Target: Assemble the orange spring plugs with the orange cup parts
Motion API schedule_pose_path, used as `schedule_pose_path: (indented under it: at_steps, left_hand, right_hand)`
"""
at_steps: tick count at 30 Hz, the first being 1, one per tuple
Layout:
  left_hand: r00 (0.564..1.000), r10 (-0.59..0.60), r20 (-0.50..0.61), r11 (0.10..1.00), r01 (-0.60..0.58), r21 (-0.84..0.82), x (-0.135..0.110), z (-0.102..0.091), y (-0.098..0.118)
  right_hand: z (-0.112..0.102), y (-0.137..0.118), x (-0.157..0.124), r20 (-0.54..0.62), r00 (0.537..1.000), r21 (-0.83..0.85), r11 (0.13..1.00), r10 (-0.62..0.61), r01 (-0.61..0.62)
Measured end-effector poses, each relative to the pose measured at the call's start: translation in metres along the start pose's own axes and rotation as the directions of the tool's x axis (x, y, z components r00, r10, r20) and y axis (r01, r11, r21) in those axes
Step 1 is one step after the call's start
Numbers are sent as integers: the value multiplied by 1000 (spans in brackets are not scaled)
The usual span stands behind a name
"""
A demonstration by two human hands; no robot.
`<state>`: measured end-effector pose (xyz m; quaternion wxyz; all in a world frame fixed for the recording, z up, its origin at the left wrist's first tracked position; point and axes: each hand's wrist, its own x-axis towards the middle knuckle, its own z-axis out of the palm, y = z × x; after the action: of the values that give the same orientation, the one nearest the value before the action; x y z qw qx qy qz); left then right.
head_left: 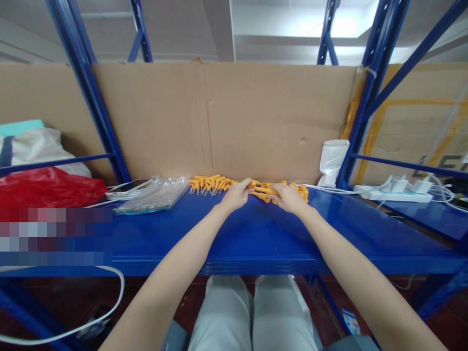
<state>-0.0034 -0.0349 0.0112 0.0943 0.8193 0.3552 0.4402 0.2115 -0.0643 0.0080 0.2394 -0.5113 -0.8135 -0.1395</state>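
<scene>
Along the back of the blue shelf lies a row of orange-yellow plastic pieces (208,183), with small silvery metal ends pointing toward me on the left part. My left hand (237,192) rests at the middle of the row, its fingers curled on yellow plastic pieces. More such pieces (260,189) lie between my two hands. My right hand (287,197) is closed over the pieces farther right, thumb and fingers pointing left. Some pieces (302,191) show beyond its knuckles. Both hands partly hide what they grip, and exactly which pieces are held is unclear.
A clear plastic bag (157,195) lies left of the row. Red plastic (51,187) and a white bag (40,146) are farther left. A cardboard sheet (256,122) stands behind. At right are a white packet (332,163), a power strip (395,193) and cables.
</scene>
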Motion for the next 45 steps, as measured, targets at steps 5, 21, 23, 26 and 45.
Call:
schedule_pose_path:
  at_steps: [5,21,23,26,45]
  left_hand:
    - [997,-82,-14,990,80,-119,5,5,-2]
    - [999,-43,-20,999,44,20,0,0,-1]
    - [999,-48,-18,999,49,21,0,0,1]
    - [998,-59,-14,998,59,7,-1,0,2]
    - [999,-31,14,993,33,-117,5,14,-16]
  right_hand:
    - [-9,-6,-3,-29,1000,-133,991,-8,4]
    - [-3,-9,-3,9,1000,-52,999,10,-10]
    - [-4,-9,-3,8,1000,-61,998,13,-12]
    - [-5,-7,-4,-31,1000,-74,997,1,-4]
    - [-5,-9,-4,-69,996,-165,984,56,-67]
